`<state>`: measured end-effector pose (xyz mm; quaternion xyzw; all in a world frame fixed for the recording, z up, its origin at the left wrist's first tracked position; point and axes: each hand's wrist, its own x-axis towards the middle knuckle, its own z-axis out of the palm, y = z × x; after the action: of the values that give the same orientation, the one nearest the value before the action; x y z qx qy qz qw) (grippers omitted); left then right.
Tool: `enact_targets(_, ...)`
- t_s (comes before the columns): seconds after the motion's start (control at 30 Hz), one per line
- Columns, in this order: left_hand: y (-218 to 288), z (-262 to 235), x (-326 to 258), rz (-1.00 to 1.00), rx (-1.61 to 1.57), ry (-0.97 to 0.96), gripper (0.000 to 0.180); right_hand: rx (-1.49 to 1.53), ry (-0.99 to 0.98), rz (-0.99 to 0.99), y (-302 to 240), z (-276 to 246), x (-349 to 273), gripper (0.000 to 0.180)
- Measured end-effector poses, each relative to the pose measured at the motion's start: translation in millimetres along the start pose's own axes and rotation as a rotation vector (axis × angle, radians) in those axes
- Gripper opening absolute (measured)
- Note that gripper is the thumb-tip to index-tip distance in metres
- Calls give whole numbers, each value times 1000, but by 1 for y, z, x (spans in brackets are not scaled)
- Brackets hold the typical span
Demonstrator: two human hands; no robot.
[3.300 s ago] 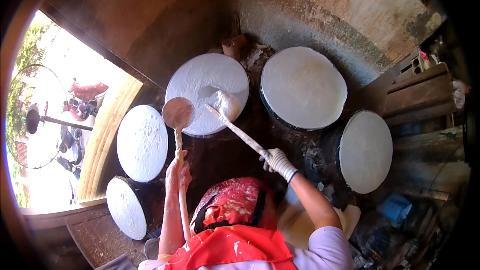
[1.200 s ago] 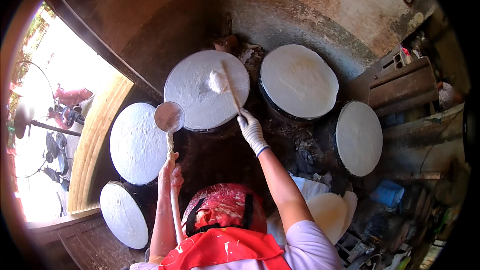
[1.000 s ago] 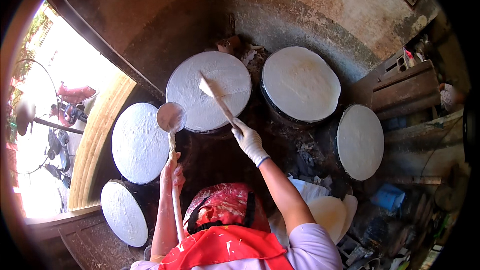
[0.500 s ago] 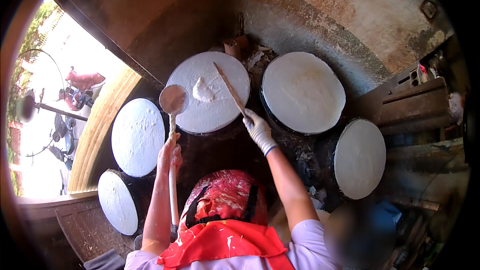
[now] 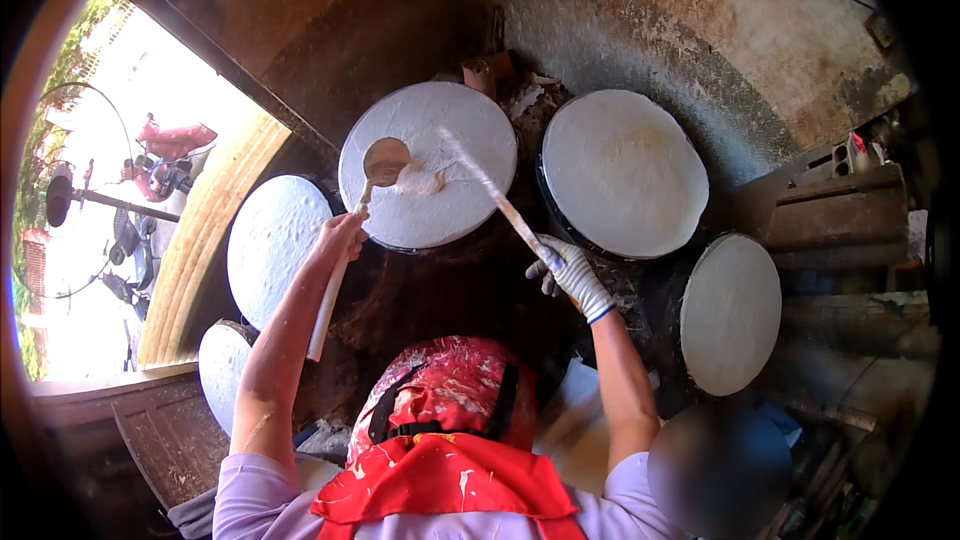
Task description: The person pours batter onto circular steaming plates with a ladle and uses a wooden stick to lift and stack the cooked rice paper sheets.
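Note:
My left hand [image 5: 343, 237] is closed around the long pale handle of a ladle [image 5: 386, 159]. The ladle's round brown bowl hangs over the left part of a round drum with a white top [image 5: 425, 110] at the back middle. Beside the bowl, a raised lump of white paste [image 5: 422, 180] lies on that top. In a white knitted glove, my right hand [image 5: 573, 274] grips a wooden stick [image 5: 505, 202] smeared with white. The stick slants up and left, its tip over the same drum beside the lump. Whether bowl or tip touches the surface, I cannot tell.
More white-topped drums stand around: one back right [image 5: 625, 175], one right [image 5: 730, 315] and two left. A stained wall [image 5: 680, 70] rises behind. Wooden boards [image 5: 840, 210] stand at the right. Through the bright opening at left, a red motorbike [image 5: 175, 140] shows.
The ladle bowl has moved right, over the back middle drum. My right hand has come back and right with the stick, whose far end now looks whiter. The lump appears more spread.

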<state>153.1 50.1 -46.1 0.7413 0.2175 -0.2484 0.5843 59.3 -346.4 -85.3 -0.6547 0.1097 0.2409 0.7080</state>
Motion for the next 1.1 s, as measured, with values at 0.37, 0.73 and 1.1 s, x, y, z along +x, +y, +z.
enact_targets(0.37, -6, 43, -27, -484, -1417, -564, 17, -449, 294, -471, 80, 227, 2, 48)
enact_targets(0.73, 59, -98, -1, 71, -1557, -907, 34, -644, 605, -509, 51, 245, 17, 39)
enact_targets(1.1, -26, -116, -84, -39, -1364, -672, 40, -629, 505, -214, 86, 262, -11, 42)
